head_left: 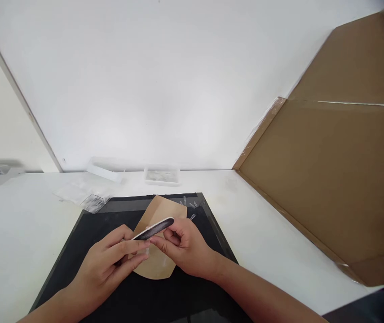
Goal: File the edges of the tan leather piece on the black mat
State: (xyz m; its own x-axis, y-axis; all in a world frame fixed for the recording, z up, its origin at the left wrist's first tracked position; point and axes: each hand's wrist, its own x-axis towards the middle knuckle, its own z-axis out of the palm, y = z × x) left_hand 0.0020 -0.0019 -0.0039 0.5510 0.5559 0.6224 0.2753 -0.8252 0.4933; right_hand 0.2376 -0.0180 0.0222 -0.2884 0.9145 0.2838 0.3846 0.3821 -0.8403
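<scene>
My left hand is closed, its thumb and fingers pinching a small clear nail tip that is mostly hidden. A nail file with a dark face and a pale edge slants above those fingers. My right hand is closed around the file's right part, the thumb reaching left to touch the left fingertips. The file's left end meets my left hand. Beneath both hands lies a tan paper sheet on a black mat.
Several clear nail tips lie at the mat's back right. A clear plastic box stands by the wall, with a white lid-like piece and clear plastic bags to its left. A large cardboard panel stands along the right.
</scene>
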